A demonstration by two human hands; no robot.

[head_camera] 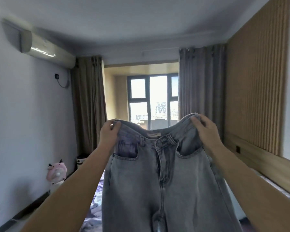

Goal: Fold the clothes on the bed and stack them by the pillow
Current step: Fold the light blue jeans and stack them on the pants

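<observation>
one pair of grey jeans [166, 178] held up in the air above the bed [95, 203], front facing the camera, fly open. two hands on the waistband: left hand [109, 132] pinching the left corner, fingers curled round the denim; right hand [206, 129] gripping the right corner likewise. two curtains [89, 104] flanking one window [153, 101]. one pink plush toy [56, 172] by the left wall.

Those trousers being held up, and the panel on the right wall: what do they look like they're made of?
The jeans look like washed grey denim: faded patches, stitched pocket seams, belt loops, a matte weave. The left hand and right hand grip the waistband. The wall panel seems to be ribbed wood or wood-look slats, tan with fine vertical grooves; blur leaves it open.
</observation>
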